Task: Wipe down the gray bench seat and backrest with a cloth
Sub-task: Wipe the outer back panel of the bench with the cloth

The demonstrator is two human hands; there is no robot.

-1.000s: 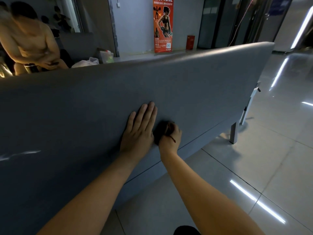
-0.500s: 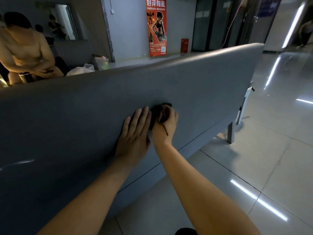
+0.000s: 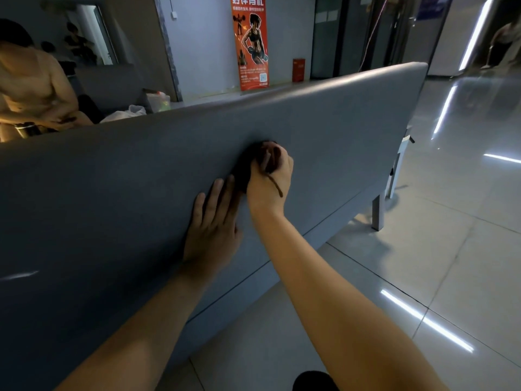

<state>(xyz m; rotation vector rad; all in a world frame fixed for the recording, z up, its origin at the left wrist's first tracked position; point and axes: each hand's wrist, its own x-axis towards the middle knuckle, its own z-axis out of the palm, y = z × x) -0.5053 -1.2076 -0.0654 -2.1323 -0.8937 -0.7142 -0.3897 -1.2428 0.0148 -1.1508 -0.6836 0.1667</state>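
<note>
The right hand [image 3: 270, 180] is gripping the dark cloth [image 3: 244, 168], fingers curled around it, and is pressing it against the gray backrest [image 3: 112, 198] near the centre of the frame. Compared with one second ago, this hand is travelling upward. Then it was close to the lower edge of the panel, and now it is working at about the middle height. The left hand [image 3: 211, 230] is lying flat on the backrest just below and left of the cloth, fingers straight and holding nothing, with its fingertips almost reaching the cloth. It is staying nearly in the same place, so it seems to be only steadying the person. I judge that one upward stroke is going on, and the strip up to the top edge is still waiting. The part of the backrest toward the upper right, and the seat, which is not showing from here, probably remain to be wiped.
</note>
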